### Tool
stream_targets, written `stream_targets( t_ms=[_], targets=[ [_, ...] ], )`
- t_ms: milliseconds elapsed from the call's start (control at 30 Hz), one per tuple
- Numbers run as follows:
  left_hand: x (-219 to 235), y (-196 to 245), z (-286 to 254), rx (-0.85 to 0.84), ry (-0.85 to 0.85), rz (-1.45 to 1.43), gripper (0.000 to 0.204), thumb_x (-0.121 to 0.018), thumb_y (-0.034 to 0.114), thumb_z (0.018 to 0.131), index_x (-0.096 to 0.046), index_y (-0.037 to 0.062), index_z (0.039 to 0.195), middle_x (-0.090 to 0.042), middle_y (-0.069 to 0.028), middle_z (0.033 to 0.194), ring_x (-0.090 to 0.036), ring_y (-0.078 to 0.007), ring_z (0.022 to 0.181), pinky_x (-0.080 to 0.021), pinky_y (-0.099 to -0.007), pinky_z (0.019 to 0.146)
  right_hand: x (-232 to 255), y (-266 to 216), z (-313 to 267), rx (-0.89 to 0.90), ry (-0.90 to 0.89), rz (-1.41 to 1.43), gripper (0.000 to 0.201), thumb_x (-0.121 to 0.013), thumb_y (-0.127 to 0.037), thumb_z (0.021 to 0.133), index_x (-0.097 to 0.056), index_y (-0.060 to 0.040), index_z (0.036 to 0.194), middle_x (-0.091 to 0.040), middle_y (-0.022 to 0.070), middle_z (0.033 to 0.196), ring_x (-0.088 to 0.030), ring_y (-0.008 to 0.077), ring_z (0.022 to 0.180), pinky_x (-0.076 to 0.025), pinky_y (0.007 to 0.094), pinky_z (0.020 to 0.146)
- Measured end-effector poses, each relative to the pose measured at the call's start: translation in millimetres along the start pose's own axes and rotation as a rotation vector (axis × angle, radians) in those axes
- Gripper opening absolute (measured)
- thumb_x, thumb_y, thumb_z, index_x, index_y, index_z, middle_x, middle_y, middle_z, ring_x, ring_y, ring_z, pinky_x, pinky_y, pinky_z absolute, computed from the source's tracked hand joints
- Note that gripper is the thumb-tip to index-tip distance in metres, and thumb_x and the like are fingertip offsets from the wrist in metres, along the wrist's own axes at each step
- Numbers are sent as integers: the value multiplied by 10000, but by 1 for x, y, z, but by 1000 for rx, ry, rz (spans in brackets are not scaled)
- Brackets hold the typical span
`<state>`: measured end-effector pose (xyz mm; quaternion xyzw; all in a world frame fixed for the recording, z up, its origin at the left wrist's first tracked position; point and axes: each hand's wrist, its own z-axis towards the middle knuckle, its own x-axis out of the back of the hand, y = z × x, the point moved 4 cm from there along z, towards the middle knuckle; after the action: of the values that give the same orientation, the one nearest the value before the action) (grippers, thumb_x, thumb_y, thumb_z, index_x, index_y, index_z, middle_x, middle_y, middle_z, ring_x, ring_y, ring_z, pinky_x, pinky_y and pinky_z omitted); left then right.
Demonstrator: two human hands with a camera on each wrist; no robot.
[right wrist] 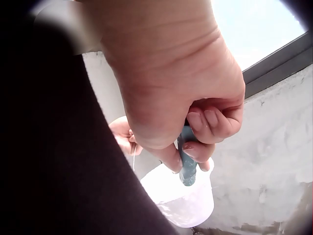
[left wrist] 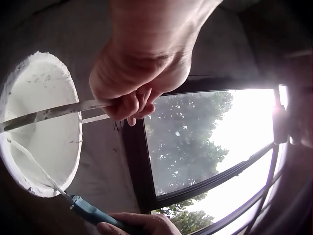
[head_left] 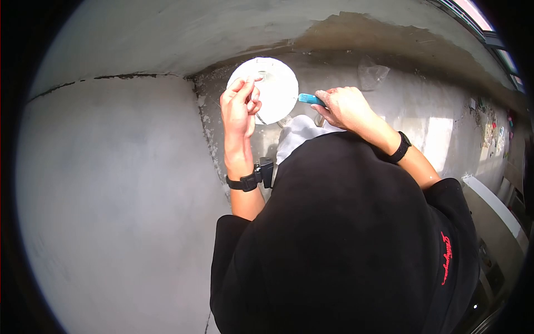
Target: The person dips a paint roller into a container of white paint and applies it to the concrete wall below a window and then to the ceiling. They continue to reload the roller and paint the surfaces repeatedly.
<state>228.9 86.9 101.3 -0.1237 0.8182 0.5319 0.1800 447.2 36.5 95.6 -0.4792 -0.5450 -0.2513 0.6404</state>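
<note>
A white bucket (head_left: 283,92), its inside coated pale, hangs below my left hand (head_left: 239,106). My left fingers curl round the bucket's handle (left wrist: 58,111), a narrow strip crossing the opening in the left wrist view. With my right hand (head_left: 349,107) I grip a putty knife (head_left: 310,99) by its teal handle. Its thin blade (left wrist: 36,164) reaches over the rim into the bucket, seen nearly edge-on in the left wrist view. In the right wrist view the fingers wrap the handle (right wrist: 188,164) just above the bucket (right wrist: 193,203).
A grey plastered wall (head_left: 122,178) stands close on the left, meeting a rough, crumbly edge. Beyond the bucket lies a clear plastic bag (head_left: 374,75). A window (left wrist: 186,142) with a dark frame shows trees outside. Scattered small items (head_left: 489,131) lie far right.
</note>
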Motion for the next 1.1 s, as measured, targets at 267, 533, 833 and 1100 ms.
stream_targets(
  t_ms=[267, 533, 833, 1100],
  targets=[
    [-1, -2, 1, 22, -12, -29, 210, -493, 111, 955, -590, -69, 1003, -452, -1, 604, -305, -32, 462, -232, -189, 427, 2, -18, 5, -59, -116, -78, 224, -586, -272, 858, -540, -54, 883, -604, 95, 656, -624, 277, 598, -487, 396, 541],
    [-3, -4, -1, -19, -2, -31, 229, -502, 135, 952, -551, -71, 1042, -445, 3, 624, -296, -30, 467, -226, -184, 441, -38, -12, 11, -84, 142, -155, 261, -531, -274, 904, -511, -39, 793, -591, 114, 627, -614, 285, 555, -485, 399, 525],
    [17, -28, 6, -10, 162, 47, 197, -466, 111, 959, -552, -53, 1027, -457, -2, 629, -306, -36, 463, -231, -199, 416, -16, -8, -19, -31, 143, -83, 272, -559, -269, 897, -494, -26, 793, -558, 113, 723, -598, 275, 650, -484, 376, 574],
    [22, -35, 11, -24, 199, 4, 174, -447, 103, 961, -546, -38, 982, -465, -16, 627, -305, -45, 444, -233, -199, 408, -4, 3, -35, 23, 210, -132, 229, -575, -240, 881, -495, -44, 793, -536, 82, 694, -587, 230, 663, -472, 346, 577]
  ],
)
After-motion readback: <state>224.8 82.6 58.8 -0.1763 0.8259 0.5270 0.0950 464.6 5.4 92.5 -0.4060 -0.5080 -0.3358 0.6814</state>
